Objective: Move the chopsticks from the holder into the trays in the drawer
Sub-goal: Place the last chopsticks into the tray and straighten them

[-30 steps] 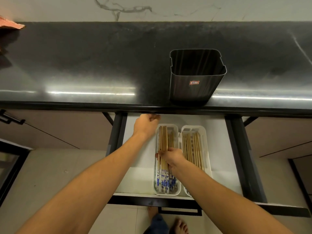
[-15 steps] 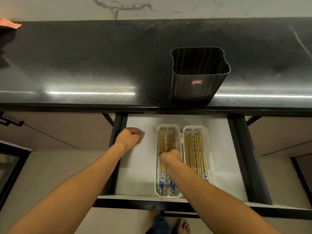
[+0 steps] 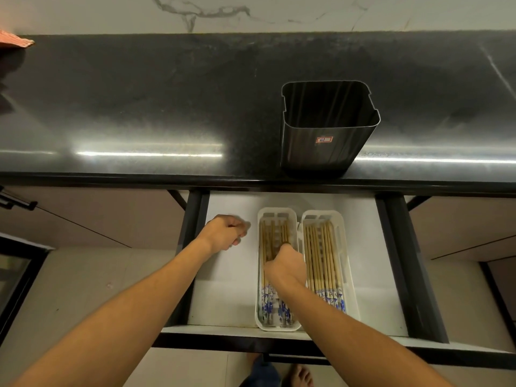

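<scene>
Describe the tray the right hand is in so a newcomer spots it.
Under the black countertop, the open drawer holds two white trays side by side. It is the left tray, where the right hand grips chopsticks; the right tray has no hand in it.

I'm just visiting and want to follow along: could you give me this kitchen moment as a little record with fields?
Holder: dark metal, rectangular, upright on the black counter, looks empty
Drawer: open, white floor, two white plastic trays side by side
Chopsticks: wooden, blue-patterned ends, lying in both trays
Left hand: curled fist over the drawer floor, beside the trays
Right hand: on the left tray's chopsticks; grip hidden
</scene>
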